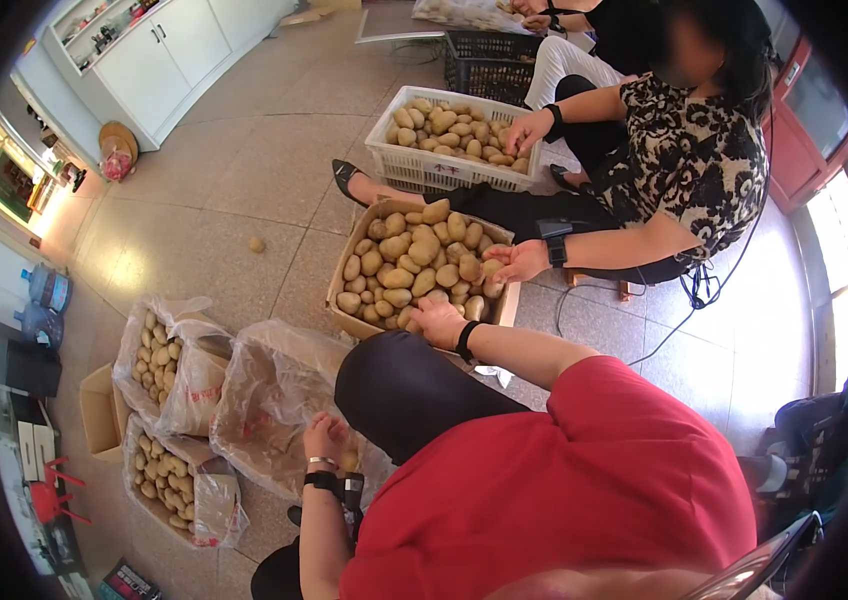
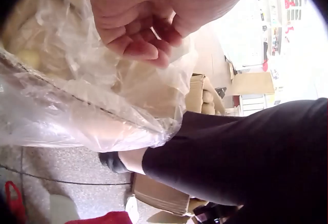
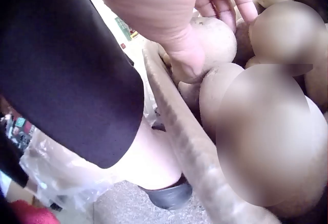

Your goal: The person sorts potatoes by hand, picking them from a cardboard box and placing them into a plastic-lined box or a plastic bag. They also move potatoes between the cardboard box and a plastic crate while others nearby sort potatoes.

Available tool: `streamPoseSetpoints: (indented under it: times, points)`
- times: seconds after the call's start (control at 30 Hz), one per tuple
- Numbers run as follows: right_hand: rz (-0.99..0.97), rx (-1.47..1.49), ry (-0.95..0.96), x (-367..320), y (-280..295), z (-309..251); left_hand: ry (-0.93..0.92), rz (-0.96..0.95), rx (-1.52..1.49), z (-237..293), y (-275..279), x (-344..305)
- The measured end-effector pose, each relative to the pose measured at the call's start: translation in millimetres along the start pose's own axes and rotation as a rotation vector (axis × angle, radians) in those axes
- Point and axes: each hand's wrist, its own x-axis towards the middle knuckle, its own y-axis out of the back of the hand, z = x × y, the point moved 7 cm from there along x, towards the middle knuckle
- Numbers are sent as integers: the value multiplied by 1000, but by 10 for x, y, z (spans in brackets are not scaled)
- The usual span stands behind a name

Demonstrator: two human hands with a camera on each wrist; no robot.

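My right hand (image 1: pixel 439 322) is at the near edge of a cardboard box (image 1: pixel 340 314) heaped with potatoes (image 1: pixel 399 278). Up close in the right wrist view, its thumb and fingers curl round one pale potato (image 3: pixel 218 37) beside the box rim (image 3: pixel 179 116). Over a container lined with clear plastic (image 1: pixel 262 385) hangs my left hand (image 1: pixel 325 437). Its fingers are loosely bent with nothing between them in the left wrist view, above the crumpled plastic liner (image 2: pixel 138 83). A potato (image 2: pixel 29 58) shows inside that liner.
A person (image 1: pixel 689 150) sits opposite, one hand (image 1: pixel 519 262) at the same box, the other at a white crate (image 1: pixel 394 165) of potatoes. Two plastic-lined boxes of potatoes (image 1: pixel 156 365) stand at left. A loose potato (image 1: pixel 257 244) lies on the floor. My knee (image 1: pixel 394 385) separates both work spots.
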Motion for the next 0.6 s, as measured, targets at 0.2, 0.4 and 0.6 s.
streamPoseSetpoints:
  times: [0.2,0.4,0.6]
  points:
    - [54,365,-192,474,311,84,92,-170,-273,315,-257,-145]
    - [-478,893,143,972,1145,-1044,-63,-465,-450,851,-697,-500]
    - [-155,799,442,1061,1310,-1290,5,-725,-746,1047,-908,-705]
